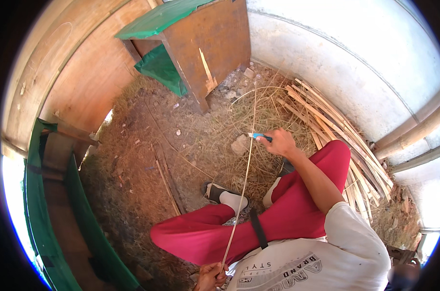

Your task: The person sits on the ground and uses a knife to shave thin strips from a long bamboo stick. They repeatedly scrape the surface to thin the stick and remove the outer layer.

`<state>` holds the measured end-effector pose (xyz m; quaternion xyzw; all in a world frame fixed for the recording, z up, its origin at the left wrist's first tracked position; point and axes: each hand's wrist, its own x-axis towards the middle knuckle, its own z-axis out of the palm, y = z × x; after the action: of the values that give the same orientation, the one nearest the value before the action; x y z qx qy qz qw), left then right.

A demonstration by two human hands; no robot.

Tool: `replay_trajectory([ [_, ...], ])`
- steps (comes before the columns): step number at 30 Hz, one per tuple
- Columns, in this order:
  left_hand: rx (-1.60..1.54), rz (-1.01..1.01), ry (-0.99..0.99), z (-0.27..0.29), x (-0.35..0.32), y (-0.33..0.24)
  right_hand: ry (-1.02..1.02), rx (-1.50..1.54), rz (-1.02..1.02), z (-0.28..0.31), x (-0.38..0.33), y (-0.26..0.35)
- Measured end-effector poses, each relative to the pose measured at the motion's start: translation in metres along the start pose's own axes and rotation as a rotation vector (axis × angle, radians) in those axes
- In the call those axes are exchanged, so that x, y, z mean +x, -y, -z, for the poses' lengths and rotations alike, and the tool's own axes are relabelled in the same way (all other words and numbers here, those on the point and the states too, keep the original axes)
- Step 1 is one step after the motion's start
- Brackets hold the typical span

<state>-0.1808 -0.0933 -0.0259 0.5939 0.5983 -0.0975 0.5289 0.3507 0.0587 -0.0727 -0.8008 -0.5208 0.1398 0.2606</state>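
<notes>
1. One thin bamboo strip (245,182), held near the lower end by the left hand (212,277), beside the pale shirt (297,266); fingers curled closed around it, tightness impossible to tell.
2. Crosses the red trousers (288,208) and reaches out over dry grass (215,126), just past a rough stone (240,144).
3. Right hand (280,144) with grip wrapped closed around a blue-handled knife (262,137), blade at the strip; actual contact too small to confirm.
4. Could cut too deep and sever, given such slenderness, from a steep blade angle.
5. Could slip toward the trousers, from sudden loss of resistance.
6. Could twist sideways, from a loosened left-hand hold.
</notes>
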Motion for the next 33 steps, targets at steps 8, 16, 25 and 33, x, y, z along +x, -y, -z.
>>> replay_trajectory([
  [8,-0.172,0.116,-0.009,0.002,-0.031,0.014,0.019,-0.047,-0.11,0.001,0.013,-0.023],
  [16,-0.13,0.167,-0.048,0.008,-0.047,0.02,-0.075,-0.098,-0.313,-0.004,0.03,-0.08],
  [25,0.01,0.137,-0.15,0.035,-0.067,0.017,-0.08,-0.047,-0.36,-0.009,0.061,-0.064],
  [33,0.242,0.056,-0.288,0.075,-0.097,0.011,-0.133,0.413,-0.169,-0.034,0.076,-0.066],
])
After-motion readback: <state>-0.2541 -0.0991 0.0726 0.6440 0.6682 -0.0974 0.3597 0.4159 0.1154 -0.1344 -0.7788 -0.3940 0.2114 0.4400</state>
